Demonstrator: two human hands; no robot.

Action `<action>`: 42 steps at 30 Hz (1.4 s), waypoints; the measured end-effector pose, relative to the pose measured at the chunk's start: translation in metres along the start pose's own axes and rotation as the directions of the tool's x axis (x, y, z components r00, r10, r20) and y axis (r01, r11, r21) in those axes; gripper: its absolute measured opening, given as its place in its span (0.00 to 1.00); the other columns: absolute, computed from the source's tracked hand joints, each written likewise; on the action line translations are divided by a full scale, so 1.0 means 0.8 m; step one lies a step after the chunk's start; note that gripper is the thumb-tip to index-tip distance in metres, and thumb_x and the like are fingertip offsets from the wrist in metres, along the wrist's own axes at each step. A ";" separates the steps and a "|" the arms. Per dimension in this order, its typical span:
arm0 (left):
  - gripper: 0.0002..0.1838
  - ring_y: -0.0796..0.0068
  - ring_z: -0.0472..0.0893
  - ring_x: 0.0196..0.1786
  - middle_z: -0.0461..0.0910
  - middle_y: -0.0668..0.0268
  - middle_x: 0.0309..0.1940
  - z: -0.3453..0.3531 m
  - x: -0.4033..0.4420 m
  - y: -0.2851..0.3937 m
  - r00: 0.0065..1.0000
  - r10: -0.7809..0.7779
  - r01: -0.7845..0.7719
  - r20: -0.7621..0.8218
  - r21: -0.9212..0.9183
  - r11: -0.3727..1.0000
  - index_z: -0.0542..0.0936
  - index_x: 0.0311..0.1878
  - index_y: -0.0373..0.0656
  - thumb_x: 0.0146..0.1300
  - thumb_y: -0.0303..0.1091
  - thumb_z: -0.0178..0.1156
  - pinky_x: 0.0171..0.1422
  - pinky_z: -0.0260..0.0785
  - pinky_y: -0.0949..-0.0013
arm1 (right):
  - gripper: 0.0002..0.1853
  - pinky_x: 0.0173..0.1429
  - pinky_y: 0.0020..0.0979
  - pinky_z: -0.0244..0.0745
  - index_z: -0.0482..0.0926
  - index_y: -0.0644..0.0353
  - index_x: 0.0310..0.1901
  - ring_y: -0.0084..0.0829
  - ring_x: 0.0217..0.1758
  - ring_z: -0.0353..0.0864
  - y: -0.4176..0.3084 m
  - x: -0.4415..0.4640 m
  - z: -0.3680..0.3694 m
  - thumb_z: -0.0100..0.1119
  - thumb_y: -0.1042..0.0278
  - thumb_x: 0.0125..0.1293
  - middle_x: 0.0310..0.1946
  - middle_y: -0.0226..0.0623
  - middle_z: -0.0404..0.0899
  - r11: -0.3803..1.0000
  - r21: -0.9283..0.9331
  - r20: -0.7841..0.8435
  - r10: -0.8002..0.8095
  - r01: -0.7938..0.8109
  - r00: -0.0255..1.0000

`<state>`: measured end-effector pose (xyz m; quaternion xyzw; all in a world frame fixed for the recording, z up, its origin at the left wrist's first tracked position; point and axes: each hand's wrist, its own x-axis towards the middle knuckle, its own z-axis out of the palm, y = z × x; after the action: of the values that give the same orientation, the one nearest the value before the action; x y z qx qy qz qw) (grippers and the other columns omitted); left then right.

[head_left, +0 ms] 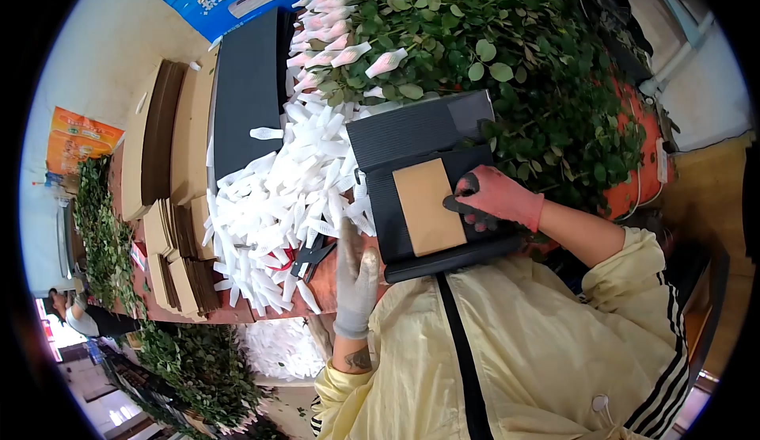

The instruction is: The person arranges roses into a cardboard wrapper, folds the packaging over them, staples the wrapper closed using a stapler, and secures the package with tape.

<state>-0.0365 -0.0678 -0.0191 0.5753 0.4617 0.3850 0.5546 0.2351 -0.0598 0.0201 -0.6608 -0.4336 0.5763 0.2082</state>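
Note:
On the black corrugated sheet (408,135) in front of me lies a flat brown cardboard piece (430,206). My right hand (495,198), in a pink glove with dark fingertips, is closed at the cardboard's right edge, thumb and fingers bent against it. Just left of the sheet is my left hand (355,285), in a whitish glove, fingers stretched out and holding nothing. Beside it lies a small black tool or tag (309,258) with a red part, its kind unclear. White mesh flower sleeves (277,194) are heaped beyond that hand.
Leafy rose stems (507,52), their pink buds (388,62) in white sleeves, are piled at the back right. Folded cardboard (186,123) and a black board (249,91) stand at the left. Another person (95,317) is far left, near more leafy stems (194,365).

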 end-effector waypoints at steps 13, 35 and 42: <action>0.40 0.62 0.46 0.75 0.48 0.48 0.72 0.004 -0.013 0.001 0.953 -0.076 0.080 0.295 0.000 0.997 0.47 0.70 0.26 0.70 0.51 0.47 0.76 0.38 0.68 | 0.15 0.14 0.23 0.65 0.77 0.67 0.34 0.23 0.13 0.74 -0.021 0.018 -0.001 0.64 0.61 0.56 0.18 0.35 0.76 0.993 0.010 0.084 0.114 -0.115 0.990; 0.12 0.84 0.76 0.26 0.79 0.70 0.26 -0.005 0.145 -0.089 0.902 -0.405 0.430 0.147 -0.254 0.866 0.81 0.43 0.36 0.60 0.32 0.57 0.32 0.70 0.78 | 0.30 0.56 0.43 0.71 0.73 0.64 0.51 0.45 0.55 0.74 -0.085 -0.045 -0.047 0.69 0.66 0.43 0.51 0.46 0.70 0.690 -0.574 -0.066 -0.575 0.441 0.815; 0.14 0.80 0.79 0.27 0.82 0.63 0.26 0.002 0.138 -0.099 0.927 -0.349 0.367 0.139 -0.136 0.920 0.82 0.42 0.38 0.59 0.39 0.62 0.34 0.71 0.74 | 0.38 0.73 0.51 0.44 0.71 0.65 0.57 0.56 0.70 0.50 0.010 0.019 -0.009 0.63 0.44 0.49 0.64 0.55 0.55 0.230 -0.764 0.481 -0.420 0.603 0.770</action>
<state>-0.0128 0.0343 -0.1053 0.4558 0.4950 0.2798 0.6848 0.2442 -0.0498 0.0071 -0.4324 -0.8763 0.2096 -0.0345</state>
